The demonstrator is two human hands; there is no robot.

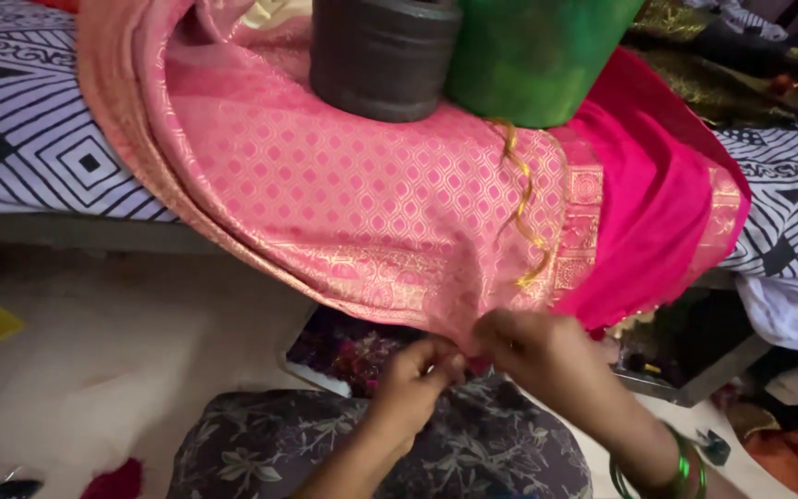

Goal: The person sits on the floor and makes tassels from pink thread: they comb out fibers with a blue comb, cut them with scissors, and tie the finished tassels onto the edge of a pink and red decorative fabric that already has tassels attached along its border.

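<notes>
Weighing down the pink patterned cloth (362, 203) on the black-and-white bedcover (30, 139) are a dark cylinder (382, 57) and a green roll (533, 57); a loose gold thread (521, 199) dangles nearby. Below, the left hand (415, 383) and right hand (533, 356) meet, fingers pinching the cloth's hanging lower edge, green bangles (685, 467) on the right wrist.

pink gold-patterned cloth (362, 194) drapes off the bed edge, hem pinched.
</notes>
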